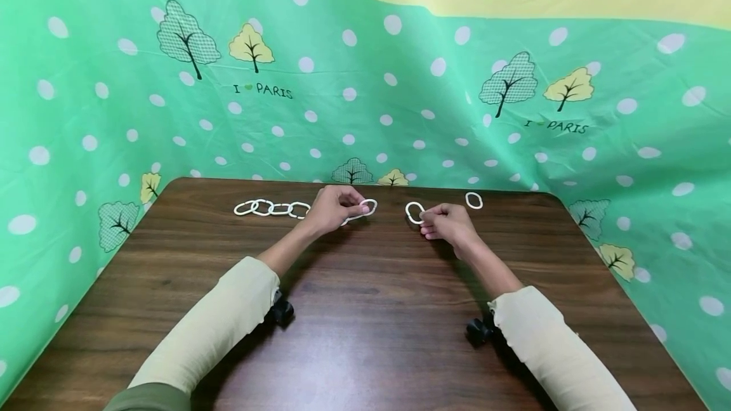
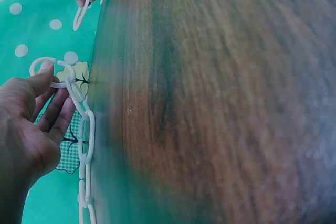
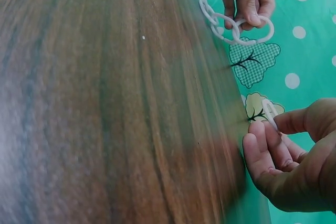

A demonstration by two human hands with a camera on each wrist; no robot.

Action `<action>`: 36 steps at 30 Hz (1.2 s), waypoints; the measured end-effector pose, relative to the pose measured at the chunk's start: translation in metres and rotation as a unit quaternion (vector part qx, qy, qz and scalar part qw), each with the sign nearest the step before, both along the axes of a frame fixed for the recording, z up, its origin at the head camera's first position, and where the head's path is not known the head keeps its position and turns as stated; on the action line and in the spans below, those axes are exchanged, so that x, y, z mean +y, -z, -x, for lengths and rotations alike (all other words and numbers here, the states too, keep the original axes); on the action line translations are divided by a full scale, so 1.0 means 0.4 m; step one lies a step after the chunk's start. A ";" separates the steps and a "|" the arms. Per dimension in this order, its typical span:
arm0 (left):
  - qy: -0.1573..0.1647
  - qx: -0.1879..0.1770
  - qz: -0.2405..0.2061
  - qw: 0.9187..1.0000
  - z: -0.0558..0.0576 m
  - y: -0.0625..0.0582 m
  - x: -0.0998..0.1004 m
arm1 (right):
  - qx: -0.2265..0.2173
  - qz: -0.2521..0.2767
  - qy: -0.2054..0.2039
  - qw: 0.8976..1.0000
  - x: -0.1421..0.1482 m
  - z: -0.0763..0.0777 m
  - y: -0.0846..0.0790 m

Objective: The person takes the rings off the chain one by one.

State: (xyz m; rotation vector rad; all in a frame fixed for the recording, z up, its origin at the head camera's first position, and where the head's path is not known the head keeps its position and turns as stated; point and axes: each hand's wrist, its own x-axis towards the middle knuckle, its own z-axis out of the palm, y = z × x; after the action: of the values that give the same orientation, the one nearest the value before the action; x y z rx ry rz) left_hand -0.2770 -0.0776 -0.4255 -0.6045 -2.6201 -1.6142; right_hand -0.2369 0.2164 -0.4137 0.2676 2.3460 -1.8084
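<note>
A chain of white oval links (image 1: pixel 280 209) lies along the back left of the table, its right end raised. My left hand (image 1: pixel 333 209) pinches the end link (image 2: pixel 43 66) between thumb and fingers, and the joined links trail down from it in the left wrist view. My right hand (image 1: pixel 449 223) pinches a single loose white link (image 1: pixel 415 213) at its edge, held up apart from the chain. Small gaps show in some of the links. Between the two held links there is a short space.
Another white link (image 1: pixel 474 200) lies by itself at the back right. The dark wooden table (image 1: pixel 365 309) reaches back to a green dotted cloth (image 1: pixel 342 113) hanging behind and at both sides. Dark wrist mounts (image 1: pixel 281 311) sit under the sleeves.
</note>
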 end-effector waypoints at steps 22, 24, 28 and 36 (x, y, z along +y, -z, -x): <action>0.009 -0.006 0.003 1.000 0.000 -0.005 -0.008 | -0.017 0.030 0.008 0.999 0.059 0.011 -0.010; 0.011 -0.009 0.004 1.000 -0.001 -0.005 -0.007 | -0.022 0.031 0.008 0.999 0.066 0.014 -0.008; 0.015 -0.014 0.004 1.000 -0.002 -0.006 -0.004 | -0.029 0.032 0.009 0.999 0.078 0.018 -0.004; 0.019 -0.013 -0.002 1.000 0.004 -0.006 0.000 | -0.028 0.059 0.031 0.997 0.093 0.027 0.004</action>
State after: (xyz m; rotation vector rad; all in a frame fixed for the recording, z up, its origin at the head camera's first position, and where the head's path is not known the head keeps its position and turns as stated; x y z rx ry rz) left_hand -0.2787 -0.0774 -0.4231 -0.6416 -2.6397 -1.6472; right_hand -0.2476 0.2535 -0.4151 0.3738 2.2068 -1.9318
